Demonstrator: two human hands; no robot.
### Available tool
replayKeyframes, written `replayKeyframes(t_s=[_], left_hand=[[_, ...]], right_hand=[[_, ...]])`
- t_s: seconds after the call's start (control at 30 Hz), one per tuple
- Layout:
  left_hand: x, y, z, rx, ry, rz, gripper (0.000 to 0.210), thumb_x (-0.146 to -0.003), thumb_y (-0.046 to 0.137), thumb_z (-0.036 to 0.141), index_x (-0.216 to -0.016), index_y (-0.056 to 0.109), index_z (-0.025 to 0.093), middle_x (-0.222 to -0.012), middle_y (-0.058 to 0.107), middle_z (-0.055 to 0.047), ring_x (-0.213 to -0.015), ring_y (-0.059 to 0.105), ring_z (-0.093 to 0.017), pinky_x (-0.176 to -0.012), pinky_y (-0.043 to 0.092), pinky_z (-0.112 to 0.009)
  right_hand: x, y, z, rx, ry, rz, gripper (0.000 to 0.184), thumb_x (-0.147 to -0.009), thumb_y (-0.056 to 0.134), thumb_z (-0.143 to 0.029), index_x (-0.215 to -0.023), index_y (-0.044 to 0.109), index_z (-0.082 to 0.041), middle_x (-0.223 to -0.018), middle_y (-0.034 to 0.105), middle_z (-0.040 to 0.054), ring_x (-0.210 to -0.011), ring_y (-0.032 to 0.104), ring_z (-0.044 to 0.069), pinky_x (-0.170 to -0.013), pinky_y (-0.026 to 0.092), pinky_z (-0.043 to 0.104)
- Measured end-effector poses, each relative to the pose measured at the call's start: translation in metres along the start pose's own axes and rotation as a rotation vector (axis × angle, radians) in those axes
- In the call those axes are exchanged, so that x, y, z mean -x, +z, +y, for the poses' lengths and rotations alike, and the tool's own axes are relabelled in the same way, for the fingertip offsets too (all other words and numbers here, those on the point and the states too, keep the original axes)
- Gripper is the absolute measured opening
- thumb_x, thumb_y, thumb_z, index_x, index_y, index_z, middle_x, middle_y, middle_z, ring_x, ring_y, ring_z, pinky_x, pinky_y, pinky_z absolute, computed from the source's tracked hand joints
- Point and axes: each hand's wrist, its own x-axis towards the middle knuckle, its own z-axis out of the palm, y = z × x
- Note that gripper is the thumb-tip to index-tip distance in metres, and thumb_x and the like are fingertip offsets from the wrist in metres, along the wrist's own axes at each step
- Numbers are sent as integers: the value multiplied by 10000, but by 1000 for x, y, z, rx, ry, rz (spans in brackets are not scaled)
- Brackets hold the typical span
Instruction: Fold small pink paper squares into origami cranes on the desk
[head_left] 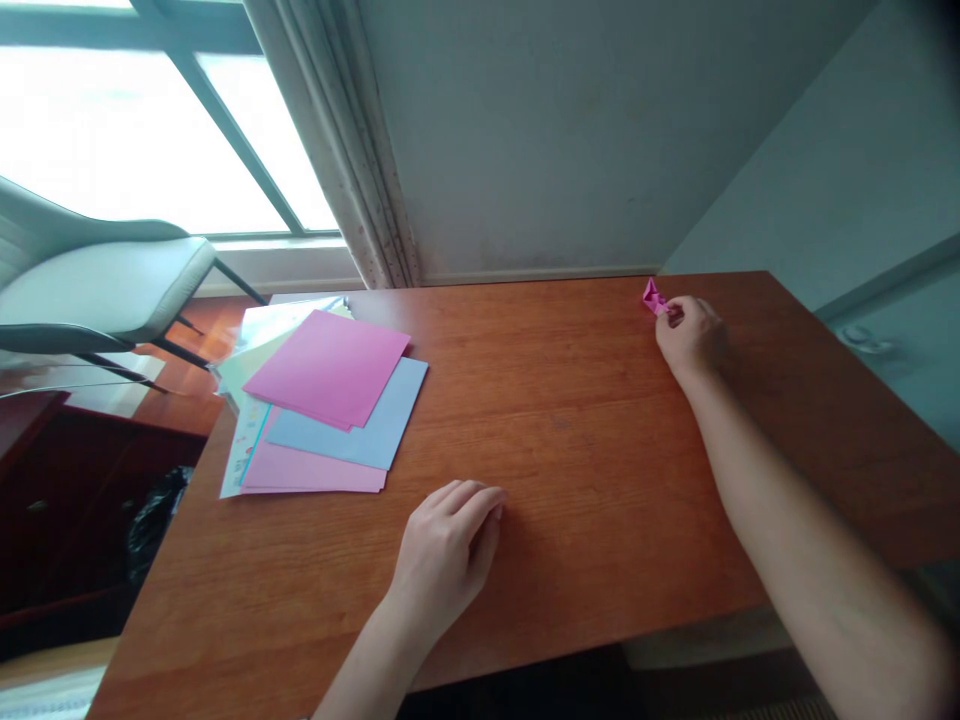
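At the far right of the table, my right hand [690, 330] pinches a small pink origami piece [654, 297] between thumb and fingers. Its pointed folds stick out to the left of the fingertips, close to the table's far edge; its exact shape is too small to tell. My left hand [452, 540] rests near the front middle of the table, fingers curled together, with nothing seen in it. Beyond it, to the left, lies a stack of square paper: pink sheets [330, 365] on top, light blue sheets [386, 420] below, and paler pink sheets [315, 470] underneath.
The brown wooden table [540, 400] reaches a wall at the back. Clear plastic packaging [244, 450] lies under the paper stack. A pale chair [105, 280] stands left by the window, next to a curtain [345, 140]. A door handle [866, 340] shows at right.
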Motion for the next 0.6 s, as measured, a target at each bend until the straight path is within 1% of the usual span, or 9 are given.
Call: replayKeyframes(t_s=[0.2,0.43,0.6], left_hand=[[0,0,0,-17,10,-8,167,-947,519,151,-1009,662,212,-899,725,-48,-777,670,-188,-699,551,-321],[-1,0,1,-18,5,-37,170,-948,517,143,-1013,659,210,-890,715,-45,-779,660,-196,-695,540,-327],[-1,0,2,-20,-3,-49,172,-952,514,147,-1016,661,209,-900,714,-44,-783,654,-197,-701,539,-336]], right_hand=[[0,1,-1,-5,-9,-5,154,-827,547,-192,-928,663,-180,-920,695,117,-792,586,226,-709,413,331],[-3,4,4,-33,-80,-9,144,-825,530,-151,-890,654,-184,-886,694,108,-803,600,220,-737,439,329],[-3,5,7,-45,-115,20,139,-837,525,-154,-888,651,-181,-894,694,114,-808,605,218,-756,447,332]])
